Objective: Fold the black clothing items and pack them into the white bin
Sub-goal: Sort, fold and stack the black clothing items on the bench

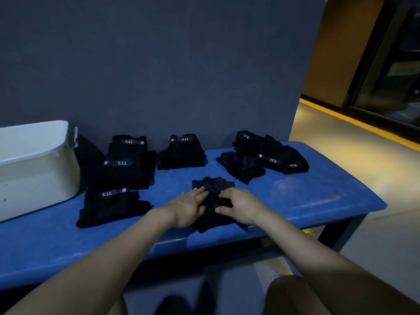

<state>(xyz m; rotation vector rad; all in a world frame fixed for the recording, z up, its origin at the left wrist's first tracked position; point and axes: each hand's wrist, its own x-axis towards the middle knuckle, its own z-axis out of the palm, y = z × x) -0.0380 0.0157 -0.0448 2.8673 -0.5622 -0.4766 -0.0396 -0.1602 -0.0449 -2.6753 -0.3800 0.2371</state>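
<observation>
Both hands work one black garment (212, 202) lying on the blue table (295, 196), near its front edge. The left hand (188, 206) lies flat on the cloth, fingers (200, 192) straight and pressing; judged purpose: to pin the fabric while a fold is made. The right hand (238, 204) has its fingers (223, 195) curled onto the garment's middle with the thumb (221, 210) against the cloth, apparently pinching a layer to turn it over. The garment extends past the fingertips on the far side and toward the wrists on the near side.

Left of the left fingers sit four folded stacks (118, 169), labels up, grouped beside the white bin (34, 164), likely staged for packing. Beyond and to the right of the right fingers lies a loose heap (261, 155), apparently not yet folded. The bin's interior is not visible; contents cannot be confirmed.
</observation>
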